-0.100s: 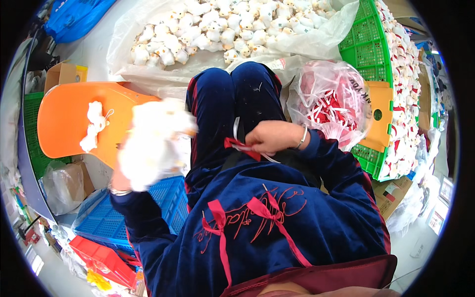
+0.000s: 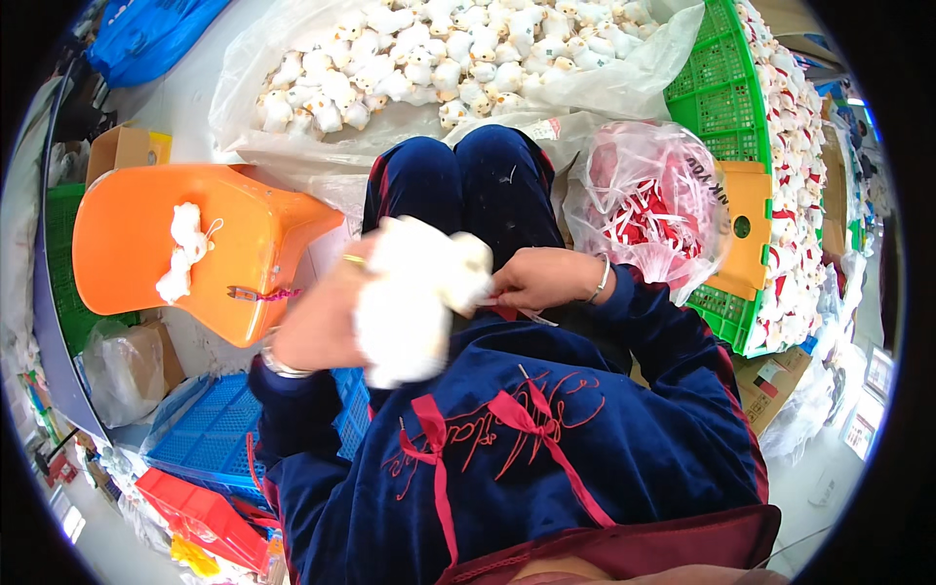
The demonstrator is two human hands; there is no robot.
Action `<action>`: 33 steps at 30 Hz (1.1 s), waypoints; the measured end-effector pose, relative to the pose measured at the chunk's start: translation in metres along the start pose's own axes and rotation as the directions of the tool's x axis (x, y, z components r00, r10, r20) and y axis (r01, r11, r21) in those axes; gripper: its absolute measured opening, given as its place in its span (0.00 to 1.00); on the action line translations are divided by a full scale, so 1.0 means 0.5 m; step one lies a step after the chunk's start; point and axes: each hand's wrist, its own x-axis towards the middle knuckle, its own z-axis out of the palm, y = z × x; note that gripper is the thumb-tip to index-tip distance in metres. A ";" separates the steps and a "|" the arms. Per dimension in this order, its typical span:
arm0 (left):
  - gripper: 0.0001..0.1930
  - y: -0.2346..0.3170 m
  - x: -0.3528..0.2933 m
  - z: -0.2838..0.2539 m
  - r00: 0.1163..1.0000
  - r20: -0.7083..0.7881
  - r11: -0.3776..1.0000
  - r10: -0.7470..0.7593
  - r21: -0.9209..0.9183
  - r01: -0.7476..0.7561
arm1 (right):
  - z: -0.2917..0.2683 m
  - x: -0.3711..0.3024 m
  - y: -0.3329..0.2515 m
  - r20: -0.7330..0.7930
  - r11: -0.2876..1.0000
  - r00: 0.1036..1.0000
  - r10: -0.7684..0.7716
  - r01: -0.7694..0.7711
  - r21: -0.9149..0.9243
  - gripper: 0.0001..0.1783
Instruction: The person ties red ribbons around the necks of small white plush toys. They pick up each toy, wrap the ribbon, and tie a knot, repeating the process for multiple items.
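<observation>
Just left of my lap's middle, my left hand [image 2: 327,317] is wrapped round a white plush toy [image 2: 405,302]. The plush is smeared by motion, and whether it is one toy or more I cannot tell. My right hand [image 2: 548,280] pinches a small red cloth piece with white ribbon ends [image 2: 505,312] against my lap. Most of that cloth is hidden behind the plush and my fingers. The plush's right side comes close to my right fingertips; contact is unclear.
An orange chair [image 2: 127,224] at left bears small white plush toys [image 2: 185,239] and thread snips [image 2: 255,293]. Ahead lies plastic sheeting [image 2: 234,107] heaped with plush. A clear bag of red, white-ribboned pieces [image 2: 648,214], a green crate [image 2: 712,73] and blue crates [image 2: 210,429] flank me.
My left hand has brought the white plush rightward from beside the orange chair to over my lap, near my right hand. The red cloth stays in my right hand, which moved slightly.
</observation>
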 end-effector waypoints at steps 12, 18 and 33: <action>0.31 -0.038 0.037 0.071 0.969 0.110 0.946 -0.222 -0.215 0.241 | -0.016 -0.026 0.053 -0.798 0.972 0.603 -0.012 0.194 0.132 0.09; 0.33 -0.066 0.096 0.068 0.901 -0.189 0.914 -0.390 0.035 0.403 | -0.049 -0.017 0.056 -0.709 0.892 0.684 0.171 0.198 0.406 0.11; 0.23 -0.065 0.118 0.127 0.907 -0.318 0.909 -0.276 0.221 0.354 | -0.155 -0.091 0.027 -0.821 0.642 0.541 0.182 0.567 0.516 0.14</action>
